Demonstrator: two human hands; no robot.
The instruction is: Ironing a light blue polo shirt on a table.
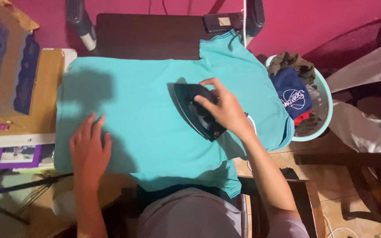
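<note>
Ironing a turquoise T-shirt (155, 119), we are keeping it spread flat over the dark table (146, 37), with the collar end toward the far right corner and the hem hanging a little over the near edge. Our right hand (225, 110) is clenching around the handle of the black iron (197, 112), which is sitting with its sole on the middle of the cloth and its pointed tip turning toward the far side. Our left hand (89, 147) is gripping nothing; it is lying open and flat, palm down, on the left part of the shirt, well apart from the iron.

To do this step well, we are judging that the flat hand should be pulling the cloth gently away from the iron, so that no fold is going under the sole. The iron should be gliding and not resting long on one place, because the fabric looks thin. The fingers of the left hand should be staying clear of the hot sole. The white cord (252, 125) near our right wrist should be hanging free beside the table, not lying across the shirt.

A pale green laundry basket (327, 101) with more clothes is standing just beside the table on the right
</note>
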